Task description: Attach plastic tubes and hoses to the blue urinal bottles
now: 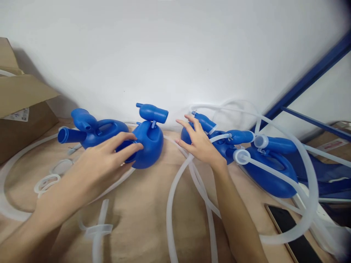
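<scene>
My left hand [109,157] is closed around the short neck of a blue plastic urinal bottle [149,148]; part of the neck is hidden behind the fingers. Above this bottle's body sits a blue spout-like piece [153,112], tilted to the right. My right hand [197,141] is open, fingers spread and pointing left, just in front of blue bottles on the right. Whether it touches one of them I cannot tell. A blue bottle [112,128] with a long neck lies left of the held one. Another, with tubes, is a blue bottle [271,177] at the right.
Clear tubing [171,212] loops over the brown paper surface [142,219]. White rings [47,183] and a white tube connector [99,229] lie at the left. A cardboard box [27,120] stands far left, a phone [293,233] lower right, near a blue metal frame [307,76].
</scene>
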Demonstrator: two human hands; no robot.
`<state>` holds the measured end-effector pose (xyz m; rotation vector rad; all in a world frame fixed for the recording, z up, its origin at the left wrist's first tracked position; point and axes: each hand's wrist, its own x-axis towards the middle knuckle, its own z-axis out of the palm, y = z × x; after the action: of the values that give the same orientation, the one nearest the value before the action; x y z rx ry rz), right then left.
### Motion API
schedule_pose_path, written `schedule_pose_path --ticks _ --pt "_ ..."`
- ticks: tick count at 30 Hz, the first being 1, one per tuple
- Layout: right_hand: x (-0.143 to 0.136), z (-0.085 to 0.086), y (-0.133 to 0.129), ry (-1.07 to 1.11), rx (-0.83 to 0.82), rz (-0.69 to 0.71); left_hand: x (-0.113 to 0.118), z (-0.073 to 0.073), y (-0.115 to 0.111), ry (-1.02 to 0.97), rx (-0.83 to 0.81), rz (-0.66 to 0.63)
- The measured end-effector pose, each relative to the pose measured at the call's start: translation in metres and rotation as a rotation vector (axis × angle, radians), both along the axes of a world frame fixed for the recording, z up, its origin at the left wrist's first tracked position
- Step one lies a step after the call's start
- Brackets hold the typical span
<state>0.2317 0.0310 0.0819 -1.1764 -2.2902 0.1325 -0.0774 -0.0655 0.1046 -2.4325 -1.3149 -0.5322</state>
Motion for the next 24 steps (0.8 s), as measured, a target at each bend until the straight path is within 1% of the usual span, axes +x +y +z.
schedule_pose_path --ticks 2,4,6,7,9,10,12,15,17,19,21,24 --pt "0.008 0.000 0.002 -0.116 -0.062 0.028 -0.009 0.006 0.007 0.021 -0.068 0.083" --pt "0.013 -0.001 0.003 -0.223 -0.177 0.097 -0.015 0.009 0.016 0.072 -0.149 0.165" --pt "0.015 -0.003 0.002 -0.301 -0.289 0.155 -0.019 0.010 0.025 0.132 -0.214 0.219" --pt "0.016 -0.004 0.001 -0.329 -0.320 0.165 -0.020 0.010 0.030 0.159 -0.239 0.247" --pt "0.016 -0.005 0.000 -0.377 -0.311 0.132 -0.025 0.008 0.037 0.200 -0.264 0.321" --pt "0.016 -0.006 0.000 -0.402 -0.278 0.090 -0.027 0.006 0.040 0.218 -0.276 0.361" --pt "0.019 -0.007 0.002 -0.446 -0.180 -0.045 -0.034 0.002 0.044 0.240 -0.301 0.417" --pt "0.031 -0.009 0.009 -0.452 -0.028 -0.309 -0.044 -0.003 0.046 0.265 -0.353 0.424" --pt "0.043 -0.012 0.015 -0.410 0.018 -0.478 -0.048 -0.005 0.047 0.294 -0.396 0.436" --pt "0.055 -0.016 0.021 -0.346 0.023 -0.615 -0.050 -0.008 0.049 0.315 -0.432 0.445" --pt "0.064 -0.021 0.027 -0.264 0.005 -0.699 -0.051 -0.010 0.053 0.302 -0.467 0.480" --pt "0.069 -0.026 0.034 -0.158 -0.026 -0.741 -0.053 -0.013 0.059 0.250 -0.525 0.587"
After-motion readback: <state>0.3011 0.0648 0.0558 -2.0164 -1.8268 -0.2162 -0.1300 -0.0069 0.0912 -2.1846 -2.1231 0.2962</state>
